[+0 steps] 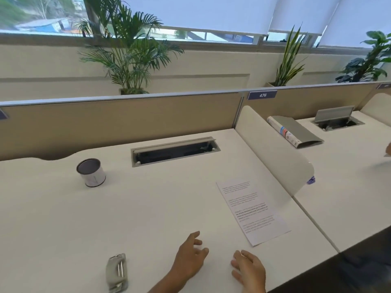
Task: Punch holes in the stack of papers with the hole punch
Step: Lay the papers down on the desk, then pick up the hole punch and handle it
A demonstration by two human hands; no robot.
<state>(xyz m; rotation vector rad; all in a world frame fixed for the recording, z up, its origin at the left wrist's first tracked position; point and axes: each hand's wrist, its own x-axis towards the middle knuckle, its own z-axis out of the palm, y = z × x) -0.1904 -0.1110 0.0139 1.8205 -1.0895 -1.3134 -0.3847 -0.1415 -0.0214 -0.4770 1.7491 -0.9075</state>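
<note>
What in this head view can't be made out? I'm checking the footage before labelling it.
- Printed text on the papers: too small and blurred to read; the sheet count can't be told either.
- Hole punch: its near end almost reaches the bottom edge, and its slot is not visible.
- Right hand: wrist cut off by the bottom edge.
- Blue item behind the curved divider: mostly hidden, unidentifiable.
- Cup: contents unclear.

Grey hole punch (117, 273), white papers (252, 211) — black print, white desk (148, 208)
</note>
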